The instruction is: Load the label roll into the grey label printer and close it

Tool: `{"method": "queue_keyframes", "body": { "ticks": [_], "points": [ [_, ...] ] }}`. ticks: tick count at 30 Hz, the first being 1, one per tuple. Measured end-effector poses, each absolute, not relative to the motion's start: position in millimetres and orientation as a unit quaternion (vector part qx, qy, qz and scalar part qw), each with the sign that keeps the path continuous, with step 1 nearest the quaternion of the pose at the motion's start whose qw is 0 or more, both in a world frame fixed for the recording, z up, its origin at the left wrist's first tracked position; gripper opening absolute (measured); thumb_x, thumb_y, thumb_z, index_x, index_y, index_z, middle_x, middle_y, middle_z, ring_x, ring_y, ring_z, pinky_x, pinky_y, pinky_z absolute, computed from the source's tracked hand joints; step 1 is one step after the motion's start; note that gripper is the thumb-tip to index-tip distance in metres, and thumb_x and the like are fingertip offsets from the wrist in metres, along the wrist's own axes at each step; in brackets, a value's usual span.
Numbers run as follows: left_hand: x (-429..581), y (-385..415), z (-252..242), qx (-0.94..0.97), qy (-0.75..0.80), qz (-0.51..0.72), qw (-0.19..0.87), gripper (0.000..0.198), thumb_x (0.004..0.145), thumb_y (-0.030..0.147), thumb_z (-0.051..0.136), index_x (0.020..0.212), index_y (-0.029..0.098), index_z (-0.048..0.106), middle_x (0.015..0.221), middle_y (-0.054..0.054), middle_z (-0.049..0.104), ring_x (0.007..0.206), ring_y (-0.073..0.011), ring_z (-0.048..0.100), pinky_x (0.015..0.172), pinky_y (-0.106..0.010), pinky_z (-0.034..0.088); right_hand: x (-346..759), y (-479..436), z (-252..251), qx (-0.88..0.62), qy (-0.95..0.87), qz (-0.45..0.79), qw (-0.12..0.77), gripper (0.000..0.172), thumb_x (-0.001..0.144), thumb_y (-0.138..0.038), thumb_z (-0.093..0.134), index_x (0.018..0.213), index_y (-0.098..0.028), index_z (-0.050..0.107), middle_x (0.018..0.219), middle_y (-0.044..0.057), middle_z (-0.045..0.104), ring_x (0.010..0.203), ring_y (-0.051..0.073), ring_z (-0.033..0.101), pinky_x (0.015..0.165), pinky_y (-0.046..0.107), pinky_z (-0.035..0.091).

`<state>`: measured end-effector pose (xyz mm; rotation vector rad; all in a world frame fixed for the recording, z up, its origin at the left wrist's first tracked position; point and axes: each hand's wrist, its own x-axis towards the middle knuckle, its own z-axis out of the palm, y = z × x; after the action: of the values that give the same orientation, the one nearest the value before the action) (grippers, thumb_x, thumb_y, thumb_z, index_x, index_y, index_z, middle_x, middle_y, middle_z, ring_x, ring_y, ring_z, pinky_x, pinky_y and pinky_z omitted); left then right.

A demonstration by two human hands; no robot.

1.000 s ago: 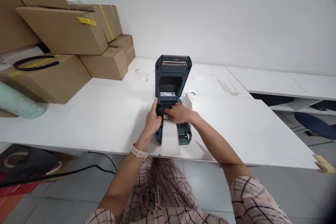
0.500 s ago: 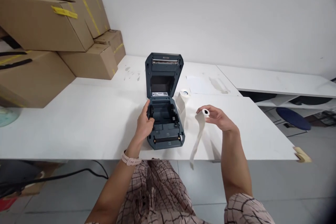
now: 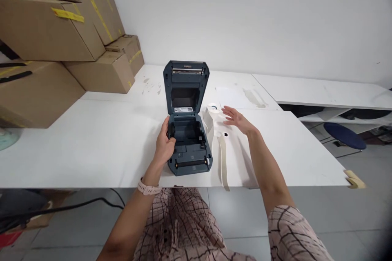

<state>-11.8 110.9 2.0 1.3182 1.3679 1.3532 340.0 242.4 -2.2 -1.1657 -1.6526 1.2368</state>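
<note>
A dark blue-grey label printer point(image 3: 187, 130) stands on the white table point(image 3: 92, 147) with its lid tipped up and its paper bay bare. My left hand point(image 3: 164, 143) grips the printer's left side, fingers curled on the edge. My right hand point(image 3: 235, 118) hovers open, fingers spread, just right of a white paper roll point(image 3: 213, 109) that stands beside the printer. A nearly spent roll core point(image 3: 223, 135) lies on the table below that hand, its paper strip point(image 3: 223, 163) trailing to the front edge.
Stacked cardboard boxes point(image 3: 61, 49) fill the table's back left. A second white table point(image 3: 321, 89) adjoins at the right, with a dark blue stool point(image 3: 344, 135) beside it. A black cable point(image 3: 61, 206) runs on the floor under the table.
My right hand lifted the spent roll out of the printer, set it down on the table to the right, let go and opened, moving toward the full roll. My left hand stayed on the printer.
</note>
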Motion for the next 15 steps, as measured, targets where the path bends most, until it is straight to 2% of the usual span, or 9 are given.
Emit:
{"method": "queue_keyframes", "body": {
  "ticks": [1, 3, 6, 11, 13, 15],
  "points": [
    [-10.9, 111.3, 2.4, 0.515, 0.539, 0.534, 0.399, 0.091, 0.076, 0.003, 0.052, 0.16, 0.028, 0.031, 0.168, -0.006, 0.033, 0.156, -0.0255, 0.03, 0.129, -0.047, 0.025, 329.6, 255.5, -2.0, -0.461, -0.647, 0.483, 0.369, 0.089, 0.063, -0.033, 0.089, 0.143, -0.029, 0.051, 0.156, 0.014, 0.05, 0.143, 0.026, 0.048, 0.115, 0.048, 0.041],
    [-9.3, 112.2, 2.8, 0.505, 0.538, 0.537, 0.409, 0.092, 0.075, 0.002, 0.051, 0.161, 0.027, 0.029, 0.168, -0.006, 0.033, 0.156, -0.0248, 0.031, 0.129, -0.046, 0.025, 306.5, 275.9, -1.5, -0.474, -0.641, 0.493, 0.348, 0.09, 0.055, -0.031, 0.091, 0.137, -0.023, 0.055, 0.147, 0.016, 0.058, 0.133, 0.029, 0.056, 0.108, 0.048, 0.047],
    [-7.8, 113.0, 2.8, 0.496, 0.535, 0.542, 0.418, 0.094, 0.074, 0.001, 0.049, 0.162, 0.025, 0.025, 0.168, -0.007, 0.034, 0.155, -0.0237, 0.032, 0.129, -0.046, 0.024, 280.5, 285.1, 2.2, -0.489, -0.626, 0.505, 0.338, 0.08, 0.05, -0.034, 0.091, 0.122, -0.016, 0.061, 0.123, 0.015, 0.071, 0.11, 0.031, 0.066, 0.095, 0.046, 0.055],
    [-7.0, 111.8, 2.7, 0.483, 0.54, 0.549, 0.416, 0.095, 0.075, 0.0, 0.049, 0.163, 0.023, 0.024, 0.17, -0.009, 0.03, 0.158, -0.0243, 0.026, 0.13, -0.046, 0.021, 269.7, 255.6, 32.6, -0.426, -0.619, 0.526, 0.398, 0.063, 0.063, -0.06, 0.08, 0.11, -0.02, 0.066, 0.105, 0.01, 0.076, 0.098, 0.029, 0.069, 0.086, 0.042, 0.057],
    [-7.2, 111.3, 1.9, 0.483, 0.538, 0.551, 0.416, 0.095, 0.075, 0.0, 0.05, 0.163, 0.023, 0.023, 0.17, -0.009, 0.029, 0.158, -0.0246, 0.025, 0.13, -0.046, 0.022, 261.7, 238.7, 56.2, -0.384, -0.646, 0.528, 0.397, 0.062, 0.066, -0.062, 0.078, 0.111, -0.021, 0.066, 0.104, 0.009, 0.076, 0.096, 0.029, 0.069, 0.085, 0.043, 0.056],
    [-7.6, 111.4, 0.4, 0.485, 0.535, 0.552, 0.417, 0.096, 0.075, 0.0, 0.049, 0.164, 0.023, 0.021, 0.17, -0.009, 0.028, 0.158, -0.0246, 0.025, 0.129, -0.046, 0.022, 244.2, 223.3, 81.9, -0.342, -0.724, 0.491, 0.343, 0.064, 0.067, -0.057, 0.081, 0.117, -0.021, 0.066, 0.112, 0.008, 0.075, 0.1, 0.029, 0.069, 0.087, 0.042, 0.055]
  ]
}}
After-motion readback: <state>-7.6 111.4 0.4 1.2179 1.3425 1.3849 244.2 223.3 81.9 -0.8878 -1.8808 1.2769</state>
